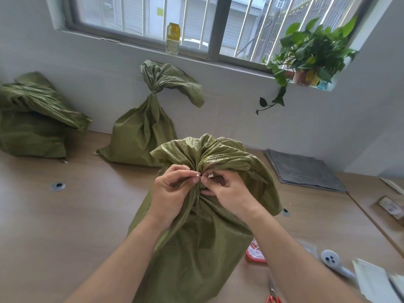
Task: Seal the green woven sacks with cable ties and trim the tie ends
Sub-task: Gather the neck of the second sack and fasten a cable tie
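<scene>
The near sack (pixel 196 248) stands upright, green and woven, its neck bunched, with a white cable tie (pixel 199 176) at the gather. A second sack (pixel 140 136) stands behind it, tied at the neck. A third sack (pixel 32 127) slumps far left, top folded over

Three green woven sacks occupy the desk (pixel 65 226): the near sack (pixel 196 248) gripped by two hands, left hand (pixel 172 193) and right hand (pixel 229 193), with the tied sack (pixel 142 132) and slumped sack (pixel 32 127) beyond them. Below the right hand: one pair of scissors (pixel 272 291), one red basket (pixel 254 252). Two grommets (pixel 58 186) (pixel 285 212) flank the hands.
</scene>
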